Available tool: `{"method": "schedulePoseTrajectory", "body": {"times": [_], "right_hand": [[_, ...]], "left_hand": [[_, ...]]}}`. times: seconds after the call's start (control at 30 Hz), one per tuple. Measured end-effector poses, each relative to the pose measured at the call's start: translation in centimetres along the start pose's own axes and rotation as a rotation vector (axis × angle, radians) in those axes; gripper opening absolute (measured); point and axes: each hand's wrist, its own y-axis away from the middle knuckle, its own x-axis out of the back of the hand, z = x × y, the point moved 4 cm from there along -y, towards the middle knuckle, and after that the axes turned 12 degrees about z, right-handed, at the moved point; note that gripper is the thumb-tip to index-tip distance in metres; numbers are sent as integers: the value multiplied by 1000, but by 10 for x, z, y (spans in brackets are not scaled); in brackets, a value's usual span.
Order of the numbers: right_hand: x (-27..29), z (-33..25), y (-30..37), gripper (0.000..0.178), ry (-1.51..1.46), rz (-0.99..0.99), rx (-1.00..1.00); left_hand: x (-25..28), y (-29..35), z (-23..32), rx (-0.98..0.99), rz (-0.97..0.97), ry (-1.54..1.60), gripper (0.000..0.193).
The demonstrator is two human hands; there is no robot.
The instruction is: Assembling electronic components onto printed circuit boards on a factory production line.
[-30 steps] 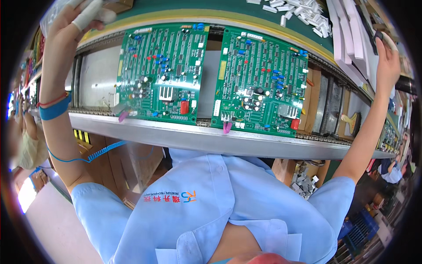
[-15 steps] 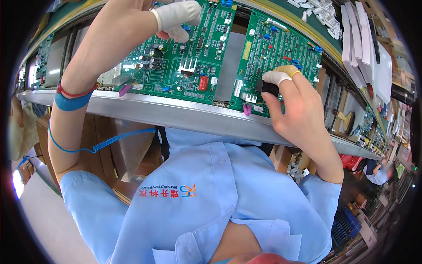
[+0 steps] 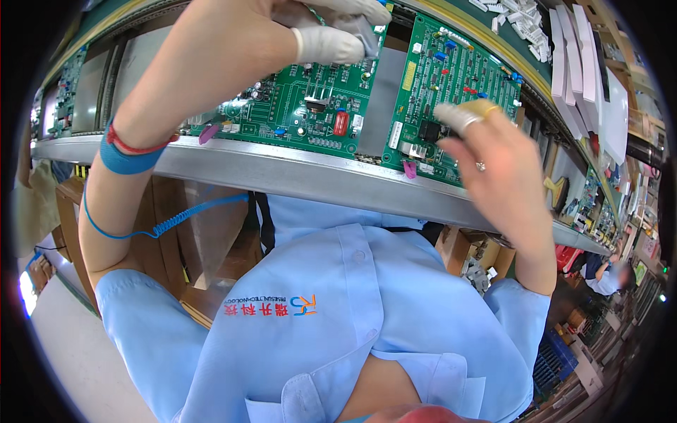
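My left hand (image 3: 247, 42), with pale finger cots, is above the left green circuit board (image 3: 282, 116). Its thumb and fingers close around a small grey thing (image 3: 369, 37) that I cannot make out, and a thin green-and-white strand shows beside it. The right green circuit board (image 3: 416, 84) lies across a gap from the first. My right hand (image 3: 504, 155), blurred by motion, hovers over its near part with thumb and index finger apart. Just left of those fingertips, a black block-shaped component (image 3: 429, 130) sits on the board. A purple piece (image 3: 410, 169) is at the near edge.
A metal rail (image 3: 282, 169) runs along the near side of the boards. White connectors (image 3: 518, 21) lie heaped at the far right beside upright white panels (image 3: 575, 77). A coiled blue cord (image 3: 183, 220) hangs from my left wristband. Another person (image 3: 605, 278) is at the far right.
My right hand has let go of the black component, which stays on the board, and drawn back to the right. My left hand has moved right. Both boards appear shifted slightly right.
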Motion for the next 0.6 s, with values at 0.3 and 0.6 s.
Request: {"method": "schedulePoseTrajectory", "body": {"times": [0.3,0.6], "right_hand": [[23,51,-7,22,-289,300,-185],[30,74,9,22,-308,346,-242]], "left_hand": [[-76,2,-2,-401,-155,-426,20],[-104,3,6,-525,-259,-733,19]]}}
